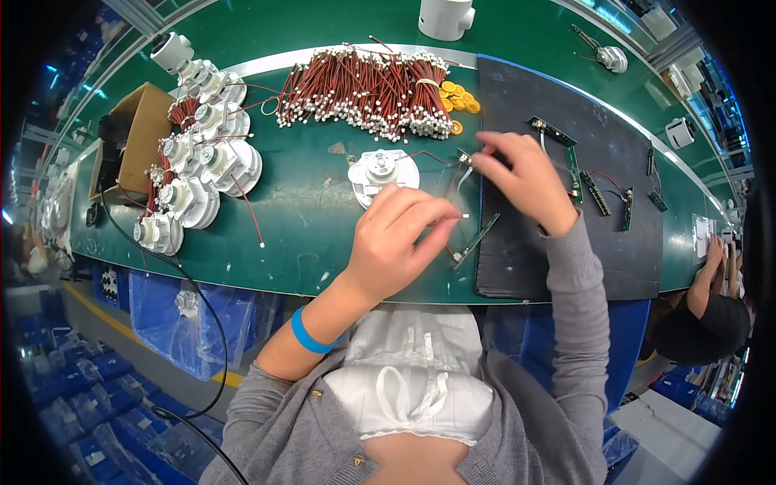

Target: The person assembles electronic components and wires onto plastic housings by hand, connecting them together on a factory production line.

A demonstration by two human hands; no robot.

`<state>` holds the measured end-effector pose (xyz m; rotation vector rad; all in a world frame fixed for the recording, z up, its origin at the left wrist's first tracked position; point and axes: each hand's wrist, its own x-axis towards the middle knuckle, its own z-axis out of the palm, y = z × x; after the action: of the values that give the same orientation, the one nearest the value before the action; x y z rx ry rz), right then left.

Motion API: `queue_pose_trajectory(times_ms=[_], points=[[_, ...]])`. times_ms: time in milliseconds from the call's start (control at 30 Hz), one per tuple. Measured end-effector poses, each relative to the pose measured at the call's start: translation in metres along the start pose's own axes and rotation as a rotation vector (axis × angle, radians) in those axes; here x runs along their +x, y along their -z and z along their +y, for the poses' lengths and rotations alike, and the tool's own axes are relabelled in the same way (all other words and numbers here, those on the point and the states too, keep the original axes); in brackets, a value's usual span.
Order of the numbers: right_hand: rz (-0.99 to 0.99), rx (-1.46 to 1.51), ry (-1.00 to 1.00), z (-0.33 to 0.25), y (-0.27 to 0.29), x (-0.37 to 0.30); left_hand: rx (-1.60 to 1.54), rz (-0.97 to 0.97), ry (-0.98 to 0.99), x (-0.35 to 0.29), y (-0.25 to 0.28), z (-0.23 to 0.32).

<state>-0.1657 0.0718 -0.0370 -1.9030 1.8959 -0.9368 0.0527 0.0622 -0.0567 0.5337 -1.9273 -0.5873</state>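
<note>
A white round motor unit (383,171) lies on the green bench in front of me, its red wire running right to a small circuit board (465,158). My right hand (524,176) is closed in a pinch on that small board at the mat's left edge. Just below and to the left, my left hand (396,238), with a blue band at its wrist, pinches thumb and forefinger together. A tiny white connector (465,216) shows at those fingertips; the fingers hide most of what they grip. A narrow green circuit board (477,241) with a wire lies beside the left hand.
Several motor units (212,158) are lined up at left by a cardboard box (133,137). Behind lie bundled red wires (356,90) and yellow discs (459,99). Several boards (596,194) rest on the black mat (525,267). A black cable (212,311) hangs at left; another person (702,323) sits far right.
</note>
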Motion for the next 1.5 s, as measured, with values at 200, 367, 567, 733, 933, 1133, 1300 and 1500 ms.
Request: queue_pose_trajectory(times_ms=[200, 367, 567, 733, 933, 1133, 1300, 1500], points=[[-0.123, 0.077, 0.074, -0.009, -0.018, 0.002, -0.118, -0.047, 0.273, 0.013, 0.016, -0.001], [-0.118, 0.87, -0.344, -0.035, -0.018, -0.021, -0.234, -0.194, 0.483, 0.016, 0.032, -0.007], [0.039, 0.98, -0.196, -0.052, -0.055, -0.051, -0.136, -0.424, 0.631, 0.012, 0.047, -0.018], [0.299, 1.135, -0.102, -0.056, -0.095, -0.061, 0.042, -0.288, 0.434, -0.006, 0.056, -0.016], [0.413, 1.1, -0.222, -0.06, -0.108, -0.072, 0.028, -0.299, 0.442, -0.02, 0.049, -0.011], [0.309, 1.055, -0.065, -0.055, -0.103, -0.076, -0.056, -0.341, 0.56, -0.015, 0.054, -0.007], [0.213, 0.965, 0.023, -0.058, -0.102, -0.078, -0.049, -0.317, 0.532, -0.019, 0.051, -0.013], [0.17, 0.975, 0.046, -0.055, -0.103, -0.079, -0.256, -0.376, 0.662, -0.019, 0.056, -0.017]])
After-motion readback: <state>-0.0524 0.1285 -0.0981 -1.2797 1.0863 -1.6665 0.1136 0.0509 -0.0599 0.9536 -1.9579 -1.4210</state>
